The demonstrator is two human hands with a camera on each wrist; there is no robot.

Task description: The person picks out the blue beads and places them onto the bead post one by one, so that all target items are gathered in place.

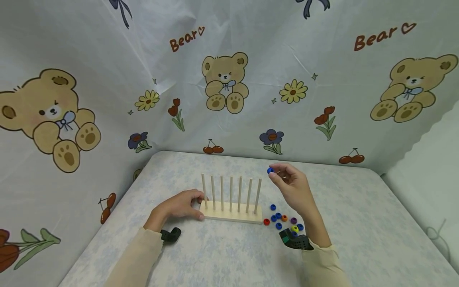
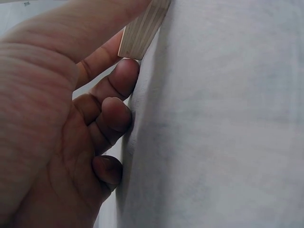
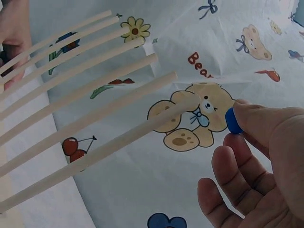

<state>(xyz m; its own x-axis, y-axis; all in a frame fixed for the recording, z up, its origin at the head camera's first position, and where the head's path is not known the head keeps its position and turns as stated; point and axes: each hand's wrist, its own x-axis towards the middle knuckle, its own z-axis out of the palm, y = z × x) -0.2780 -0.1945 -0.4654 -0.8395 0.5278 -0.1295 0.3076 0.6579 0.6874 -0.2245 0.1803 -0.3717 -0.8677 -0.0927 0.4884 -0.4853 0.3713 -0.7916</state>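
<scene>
A pale wooden peg rack [image 1: 231,213], with several upright dowels in a row on a flat base, stands mid-table. My left hand [image 1: 184,205] grips the left end of its base, thumb at the front and fingers behind. The layered end of the base [image 2: 142,33] shows between thumb and fingers in the left wrist view. Between thumb and index finger, my right hand [image 1: 292,185] pinches a blue bead [image 3: 232,120], held up near the top of the rightmost dowel [image 1: 258,195] and to its right. All the dowels are bare.
To the right of the base lie loose beads: several blue beads [image 1: 278,226], a red bead [image 1: 266,222], an orange bead [image 1: 284,218], a purple bead [image 1: 294,220] and a yellow bead [image 1: 295,229]. A bear-print sheet [image 1: 229,131] hangs behind the table.
</scene>
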